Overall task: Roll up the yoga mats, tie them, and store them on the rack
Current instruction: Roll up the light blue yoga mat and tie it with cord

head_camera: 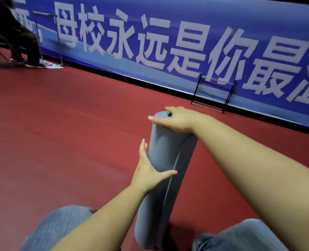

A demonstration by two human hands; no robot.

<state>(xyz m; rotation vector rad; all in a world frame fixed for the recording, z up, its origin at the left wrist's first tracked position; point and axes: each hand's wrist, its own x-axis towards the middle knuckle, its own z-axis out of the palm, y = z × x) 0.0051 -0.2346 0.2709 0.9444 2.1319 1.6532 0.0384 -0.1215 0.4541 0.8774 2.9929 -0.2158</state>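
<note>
On the red floor [68,115] between the person's knees, the grey yoga mat [165,160] lies nearly rolled, running from near to far. The left hand [150,171] presses its side with straight fingers; the right hand [175,118] lies flat over the far end. Even pressure should keep the roll tight before tying. The rack [213,93] stands far right by the blue banner [168,42].

Both your arms reach forward, bare. Your left hand [150,171] lies flat, fingers straight, thumb spread wide. Your right hand [177,119] is farther out, palm down, fingers extended to the left. Your knees [59,225] sit below, in jeans.
</note>
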